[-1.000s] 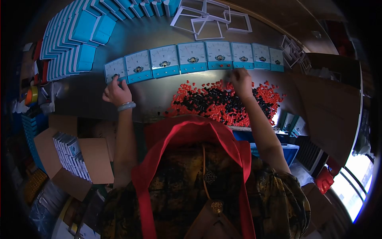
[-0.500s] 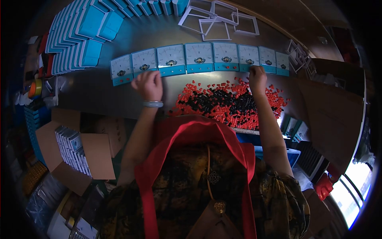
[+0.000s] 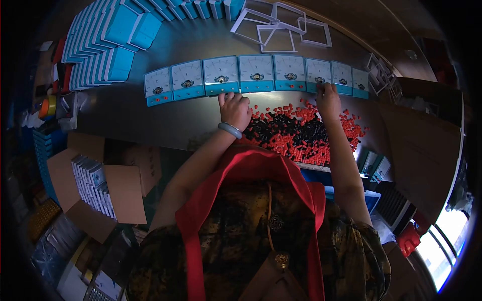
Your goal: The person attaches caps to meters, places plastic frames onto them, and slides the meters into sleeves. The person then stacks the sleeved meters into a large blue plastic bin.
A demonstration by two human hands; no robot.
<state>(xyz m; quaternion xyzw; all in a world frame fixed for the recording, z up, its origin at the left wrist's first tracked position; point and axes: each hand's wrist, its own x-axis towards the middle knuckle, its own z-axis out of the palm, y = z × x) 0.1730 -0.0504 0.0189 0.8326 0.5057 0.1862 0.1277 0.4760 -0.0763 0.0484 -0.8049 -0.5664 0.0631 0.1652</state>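
Several panel meters with white dial faces and teal lower strips stand side by side in a slightly curved row. My left hand (image 3: pixel 235 111), a bangle on its wrist, is at the lower edge of the third meter (image 3: pixel 221 72) from the left. Its fingers are curled in, and anything inside them is hidden. My right hand (image 3: pixel 329 103) is closed in a pinch at the teal strip of another meter (image 3: pixel 318 71) right of centre; its fingertips hide what they hold. Red caps sit on the strips of the leftmost meter (image 3: pixel 158 85) and a middle meter (image 3: pixel 289 72).
A spread pile of red caps (image 3: pixel 296 145) and black caps (image 3: pixel 314 131) lies on the metal table (image 3: pixel 120 110) near me. Stacked teal cases (image 3: pixel 118 65) are at back left, white frames (image 3: pixel 268 27) behind. An open carton (image 3: pixel 128 193) stands at lower left.
My left hand has moved right, from below the second meter to the third. My right hand remains at the same meter. The whole view has shifted slightly.
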